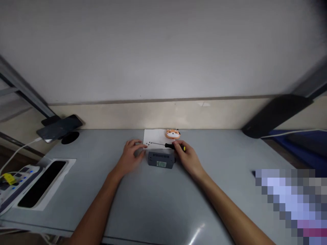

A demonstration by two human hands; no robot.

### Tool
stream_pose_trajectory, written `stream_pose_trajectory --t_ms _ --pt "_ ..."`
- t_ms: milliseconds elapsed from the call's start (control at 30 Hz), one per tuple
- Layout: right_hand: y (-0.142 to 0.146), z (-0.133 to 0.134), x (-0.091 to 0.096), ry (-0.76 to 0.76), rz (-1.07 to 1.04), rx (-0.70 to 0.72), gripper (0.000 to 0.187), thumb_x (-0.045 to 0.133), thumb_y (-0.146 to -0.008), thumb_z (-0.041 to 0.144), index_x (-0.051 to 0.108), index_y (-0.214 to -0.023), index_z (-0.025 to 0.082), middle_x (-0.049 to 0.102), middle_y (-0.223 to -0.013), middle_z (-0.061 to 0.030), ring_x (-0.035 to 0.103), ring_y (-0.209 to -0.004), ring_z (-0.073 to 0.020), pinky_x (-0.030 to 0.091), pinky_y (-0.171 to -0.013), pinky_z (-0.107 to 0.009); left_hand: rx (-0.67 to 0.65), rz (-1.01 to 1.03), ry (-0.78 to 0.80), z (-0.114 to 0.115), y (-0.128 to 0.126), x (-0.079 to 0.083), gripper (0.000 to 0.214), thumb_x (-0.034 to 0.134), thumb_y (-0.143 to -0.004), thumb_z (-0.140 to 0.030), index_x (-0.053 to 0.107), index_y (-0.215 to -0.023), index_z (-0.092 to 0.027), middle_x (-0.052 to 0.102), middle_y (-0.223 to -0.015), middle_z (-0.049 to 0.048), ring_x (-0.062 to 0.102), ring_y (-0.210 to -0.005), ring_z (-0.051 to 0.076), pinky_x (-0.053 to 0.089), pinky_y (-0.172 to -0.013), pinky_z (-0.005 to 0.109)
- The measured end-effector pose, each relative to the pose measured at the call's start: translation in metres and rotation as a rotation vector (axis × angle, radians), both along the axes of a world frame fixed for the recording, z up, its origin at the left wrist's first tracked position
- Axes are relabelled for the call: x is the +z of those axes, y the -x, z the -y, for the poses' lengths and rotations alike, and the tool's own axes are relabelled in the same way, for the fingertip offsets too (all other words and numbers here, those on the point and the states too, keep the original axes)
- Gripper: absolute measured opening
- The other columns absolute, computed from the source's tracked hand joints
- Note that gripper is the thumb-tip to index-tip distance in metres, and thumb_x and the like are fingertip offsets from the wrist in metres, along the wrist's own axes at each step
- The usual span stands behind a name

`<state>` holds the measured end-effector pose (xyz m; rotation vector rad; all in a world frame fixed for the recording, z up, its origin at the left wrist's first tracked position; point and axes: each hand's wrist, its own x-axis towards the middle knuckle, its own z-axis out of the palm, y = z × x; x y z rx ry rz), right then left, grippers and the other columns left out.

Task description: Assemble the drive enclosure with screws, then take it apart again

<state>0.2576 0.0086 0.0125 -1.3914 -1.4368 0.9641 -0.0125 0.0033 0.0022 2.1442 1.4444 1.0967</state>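
My right hand (pixel 187 156) grips a screwdriver (pixel 170 146) with a black handle and a yellow end, its thin shaft pointing left over a sheet of white paper (pixel 158 134). Several tiny dark pieces, which look like screws (pixel 148 144), lie on the paper near the screwdriver's tip. With its fingers apart and nothing visible in them, my left hand (pixel 130 154) rests beside those pieces. Between both hands sits a dark grey box-shaped device (pixel 161 160) with a row of vent slots and a pale label. An orange-and-white animal-face case (pixel 173 134) lies on the paper.
On the left are a phone on a stand (pixel 61 127), a black-screened phone (pixel 43 183) lying on white paper, and a power strip (pixel 19 185) with a yellow plug. A dark cylindrical object (pixel 276 115) stands back right. The wall borders the grey table (pixel 153 204).
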Motion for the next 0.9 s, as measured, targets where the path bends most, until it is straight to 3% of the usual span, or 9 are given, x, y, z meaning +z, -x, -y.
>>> stream_pose_trajectory --t_ms 133,200,400,667,767,900 --pt "-0.004 -0.002 0.004 0.032 -0.054 -0.118 0.05 0.051 -0.093 0.065 0.074 -0.098 0.021 0.068 -0.079 -0.0035 0.055 -0.072 -0.0187 0.04 -0.067 -0.029 -0.354 0.216 0.334 0.009 -0.002 0.023 0.031 0.061 -0.097 -0.04 0.07 -0.123 -0.026 0.07 -0.12 0.007 0.063 -0.109 0.023 0.048 -0.099 0.04" --pt "-0.007 -0.003 0.007 0.026 -0.149 -0.16 0.048 0.052 -0.092 0.064 0.074 -0.092 0.021 0.068 -0.081 -0.0037 0.053 -0.071 -0.0174 0.039 -0.065 -0.028 -0.413 0.229 0.41 0.012 -0.003 0.028 0.038 0.071 -0.09 -0.039 0.068 -0.126 -0.025 0.07 -0.12 0.0071 0.064 -0.109 0.024 0.048 -0.098 0.038" --pt "-0.017 -0.001 0.021 -0.016 -0.387 -0.134 0.037 0.061 -0.09 0.056 0.069 -0.081 0.021 0.06 -0.077 -0.0012 0.044 -0.061 -0.0128 0.035 -0.057 -0.026 -0.266 0.257 0.41 0.013 -0.01 0.024 0.029 0.078 -0.083 -0.034 0.073 -0.109 -0.021 0.072 -0.104 0.0054 0.064 -0.098 0.021 0.049 -0.091 0.035" --pt "-0.02 0.001 0.019 -0.047 -0.308 -0.021 0.034 0.058 -0.092 0.046 0.066 -0.073 0.02 0.051 -0.067 0.001 0.043 -0.06 -0.0127 0.032 -0.056 -0.027 -0.245 0.269 0.291 0.018 -0.02 0.023 0.029 0.077 -0.084 -0.031 0.07 -0.111 -0.023 0.068 -0.108 0.0051 0.062 -0.096 0.019 0.049 -0.091 0.034" --pt "-0.02 0.0 0.016 -0.042 -0.273 -0.017 0.035 0.057 -0.091 0.048 0.065 -0.073 0.02 0.05 -0.064 0.0014 0.043 -0.059 -0.0136 0.032 -0.057 -0.028 -0.282 0.305 0.215 0.02 -0.021 0.026 0.028 0.068 -0.092 -0.031 0.067 -0.119 -0.025 0.066 -0.113 0.0065 0.061 -0.1 0.02 0.048 -0.093 0.035" --pt "-0.019 0.002 0.019 -0.044 -0.245 0.007 0.035 0.057 -0.091 0.048 0.065 -0.073 0.02 0.049 -0.062 0.0018 0.043 -0.059 -0.0142 0.032 -0.057 -0.028 -0.278 0.387 0.17 0.019 -0.022 0.025 0.022 0.056 -0.099 -0.034 0.068 -0.115 -0.024 0.067 -0.112 0.008 0.061 -0.101 0.021 0.047 -0.092 0.036"
